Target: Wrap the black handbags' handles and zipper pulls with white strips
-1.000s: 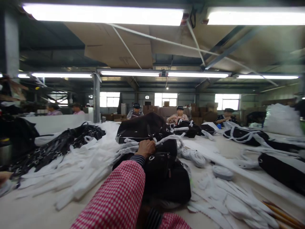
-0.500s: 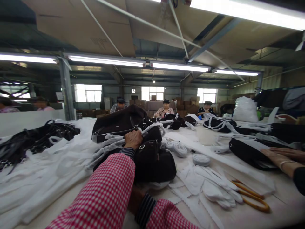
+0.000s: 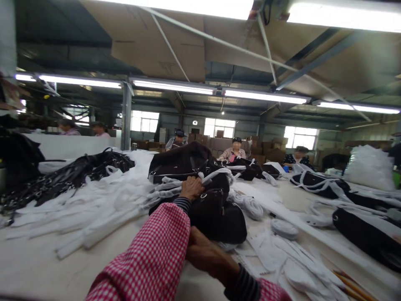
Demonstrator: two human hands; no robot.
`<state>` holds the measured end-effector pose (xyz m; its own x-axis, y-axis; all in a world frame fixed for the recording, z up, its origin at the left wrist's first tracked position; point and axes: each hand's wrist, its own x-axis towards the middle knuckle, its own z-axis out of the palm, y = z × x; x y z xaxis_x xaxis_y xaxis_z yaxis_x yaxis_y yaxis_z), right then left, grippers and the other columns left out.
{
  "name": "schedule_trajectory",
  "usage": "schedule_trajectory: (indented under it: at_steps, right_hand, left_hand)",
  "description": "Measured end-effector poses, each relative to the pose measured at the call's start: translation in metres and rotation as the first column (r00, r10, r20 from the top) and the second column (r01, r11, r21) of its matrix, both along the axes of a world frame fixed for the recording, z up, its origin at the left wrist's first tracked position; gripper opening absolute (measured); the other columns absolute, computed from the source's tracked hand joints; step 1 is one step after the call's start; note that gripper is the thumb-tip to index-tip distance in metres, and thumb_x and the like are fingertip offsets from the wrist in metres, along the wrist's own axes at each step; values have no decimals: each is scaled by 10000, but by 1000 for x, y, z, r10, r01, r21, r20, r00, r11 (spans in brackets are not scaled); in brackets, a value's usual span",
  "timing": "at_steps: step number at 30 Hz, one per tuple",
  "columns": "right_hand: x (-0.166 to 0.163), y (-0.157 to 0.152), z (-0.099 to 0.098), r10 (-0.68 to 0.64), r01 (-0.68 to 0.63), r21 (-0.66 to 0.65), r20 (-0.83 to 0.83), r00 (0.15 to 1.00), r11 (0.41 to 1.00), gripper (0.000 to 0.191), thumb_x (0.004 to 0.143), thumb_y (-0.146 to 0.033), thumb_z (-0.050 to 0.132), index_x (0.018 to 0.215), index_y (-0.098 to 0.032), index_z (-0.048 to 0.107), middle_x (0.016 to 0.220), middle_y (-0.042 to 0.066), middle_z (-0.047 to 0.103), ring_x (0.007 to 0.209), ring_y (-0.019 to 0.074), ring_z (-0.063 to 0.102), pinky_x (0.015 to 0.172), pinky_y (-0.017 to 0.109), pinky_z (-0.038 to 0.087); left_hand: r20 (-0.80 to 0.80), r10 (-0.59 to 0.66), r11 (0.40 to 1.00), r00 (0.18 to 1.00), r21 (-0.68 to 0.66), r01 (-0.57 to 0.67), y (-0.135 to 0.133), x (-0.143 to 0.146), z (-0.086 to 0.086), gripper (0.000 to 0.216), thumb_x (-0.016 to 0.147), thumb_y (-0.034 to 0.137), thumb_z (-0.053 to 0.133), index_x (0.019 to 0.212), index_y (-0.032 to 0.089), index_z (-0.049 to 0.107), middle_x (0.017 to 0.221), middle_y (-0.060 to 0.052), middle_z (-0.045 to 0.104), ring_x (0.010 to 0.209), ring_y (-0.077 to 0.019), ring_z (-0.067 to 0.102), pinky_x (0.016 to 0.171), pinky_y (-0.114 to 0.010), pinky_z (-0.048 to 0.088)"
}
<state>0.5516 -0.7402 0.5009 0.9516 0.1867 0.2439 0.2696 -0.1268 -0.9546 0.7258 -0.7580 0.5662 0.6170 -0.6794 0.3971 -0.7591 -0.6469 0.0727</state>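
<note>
We have our left hand [image 3: 192, 189] closed around a white-wrapped strap [image 3: 219, 172] at the soft black bag [image 3: 230, 225], which sits on the pale table [image 3: 31, 267] before us. Its contents are hidden. Our right hand [image 3: 202, 249] is low beside it, fingers hidden; we cannot tell its grip. A crinkled whitish sack [image 3: 369, 169] bulges at far right; thin black straps [image 3: 90, 169] heap leftward.
</note>
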Motion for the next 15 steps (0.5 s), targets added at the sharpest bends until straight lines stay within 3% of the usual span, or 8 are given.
schedule_trajectory:
  at_steps: [2,3,6,9,11,12,15]
  right_hand:
    - [-25,-15,25,70,-83,-95,-135,988,992,389,771,-535,779,882,-162,799,757,45,687,653,148,578,597,260,440]
    - [-34,-23,41,7,-28,-162,-124,992,986,365,801,-510,763,864,-152,796,747,44,687,635,133,570,579,244,415]
    - [-31,-50,95,-326,360,-277,161,932,891,312,838,-469,726,901,-169,783,823,53,710,691,158,605,553,245,425]
    - [17,-78,138,-585,717,-237,442,681,655,361,837,-453,711,1085,-192,739,1055,91,726,906,223,665,641,276,501]
    - [62,-94,152,-715,826,-266,414,563,497,467,829,-433,716,1217,-177,673,1154,119,704,999,245,667,689,286,528]
    - [85,-100,155,-767,846,-301,364,529,440,525,839,-443,699,1276,-160,631,1194,139,690,1014,254,670,690,292,536]
    - [139,-107,150,-822,850,-368,290,490,377,689,829,-513,688,1350,-85,545,1253,218,656,1033,305,679,690,335,547]
  left_hand:
    - [17,-42,998,999,-36,43,7,-1,-2,454,977,449,511,1325,163,568,1283,-158,633,1227,-317,559,961,-419,504]
    - [30,-58,997,998,-58,60,10,-2,-3,454,979,445,511,1330,159,558,1289,-156,617,1228,-311,545,966,-414,501]
    - [73,-81,988,994,-126,90,18,-6,-11,416,1001,418,485,1311,150,559,1270,-150,594,1205,-296,523,978,-395,486]
    - [102,-81,976,992,-193,99,22,-9,-20,402,1004,401,499,1293,128,561,1227,-158,591,1170,-299,520,967,-402,482]
    - [115,-90,966,989,-232,114,23,-10,-25,386,991,393,536,1272,131,568,1215,-152,595,1168,-302,515,961,-410,481]
    - [120,-96,960,988,-251,124,24,-11,-28,372,983,386,555,1259,136,572,1211,-147,596,1170,-303,513,962,-414,480]
    - [133,-106,939,985,-314,144,25,-11,-35,331,969,375,585,1204,141,583,1198,-140,597,1157,-305,521,963,-436,478]
